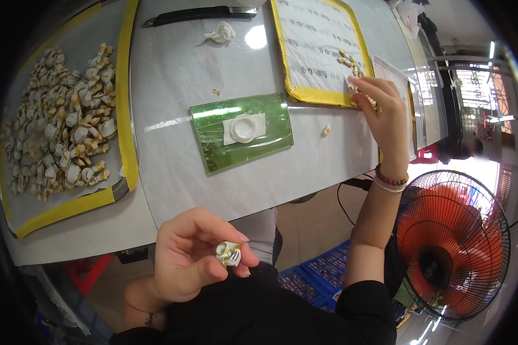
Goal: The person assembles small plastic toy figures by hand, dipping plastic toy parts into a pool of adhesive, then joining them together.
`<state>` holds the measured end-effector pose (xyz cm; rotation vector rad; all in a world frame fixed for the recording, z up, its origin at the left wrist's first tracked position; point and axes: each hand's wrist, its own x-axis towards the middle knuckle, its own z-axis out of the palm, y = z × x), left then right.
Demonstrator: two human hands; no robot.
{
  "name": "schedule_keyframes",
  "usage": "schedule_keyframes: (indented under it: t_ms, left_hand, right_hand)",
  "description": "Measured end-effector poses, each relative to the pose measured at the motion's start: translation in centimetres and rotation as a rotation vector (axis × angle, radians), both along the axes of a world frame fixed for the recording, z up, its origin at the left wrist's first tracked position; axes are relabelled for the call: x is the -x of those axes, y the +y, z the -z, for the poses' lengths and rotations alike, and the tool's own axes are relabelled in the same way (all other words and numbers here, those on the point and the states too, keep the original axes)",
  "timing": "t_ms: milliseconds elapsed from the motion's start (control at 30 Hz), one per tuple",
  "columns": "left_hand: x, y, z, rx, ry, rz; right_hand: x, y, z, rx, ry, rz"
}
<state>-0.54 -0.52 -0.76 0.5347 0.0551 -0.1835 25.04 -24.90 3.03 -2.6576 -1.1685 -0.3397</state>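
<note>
— What do we have in hand?
— Our left hand (198, 253) is closed in a light pinch, thumb and fingertips on a small white-and-gold piece (228, 253), held on our side of the table (172, 144) edge.
— So a slackened pinch could drop it into our lap or onto the floor.
— Our right hand (383, 106) has its fingers curled, thumb near forefinger, at the corner of the yellow-edged tray (360, 40), beside the small parts (351, 60). We can't tell whether it grips one.
— They lie bunched, so hasty fingertips might scatter them or catch two.
— One loose part (326, 130) sits outside that tray; our forearm could brush it away.
— Farther left, a knock might topple pieces from the heap (57, 132).
— And the fan (443, 259)? We can't tell if it's running, but a draught could shift the crumpled tissue (220, 33).
</note>
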Motion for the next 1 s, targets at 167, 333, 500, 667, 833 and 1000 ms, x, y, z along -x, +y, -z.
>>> schedule_keyframes:
  t_ms: [167, 333, 500, 667, 833, 1000]
  left_hand:
    - [0.2, 0.2, -0.1, 0.028, 0.007, -0.009]
    - [0.0, 0.3, 0.0, 0.069, 0.008, 0.013]
    - [0.1, 0.4, 0.0, 0.096, 0.015, 0.029]
    - [0.4, 0.6, 0.1, 0.125, 0.011, 0.034]
    - [0.6, 0.9, 0.0, 0.149, 0.015, 0.046]
    - [0.5, 1.1, 0.2, 0.171, 0.021, 0.082]
  right_hand:
    - [-1.0, 0.9, -0.4, 0.074, -0.02, -0.095]
    - [2.4, 4.0, -0.6, -0.277, 0.228, -0.045]
    - [5.9, 7.5, -1.1, -0.34, 0.406, -0.309]
    - [8.4, 9.5, -0.2, -0.506, 0.68, -0.269]
    - [8.1, 10.1, 0.7, -0.393, 0.605, -0.271]
    - [8.0, 10.2, 0.7, -0.274, 0.508, -0.297]
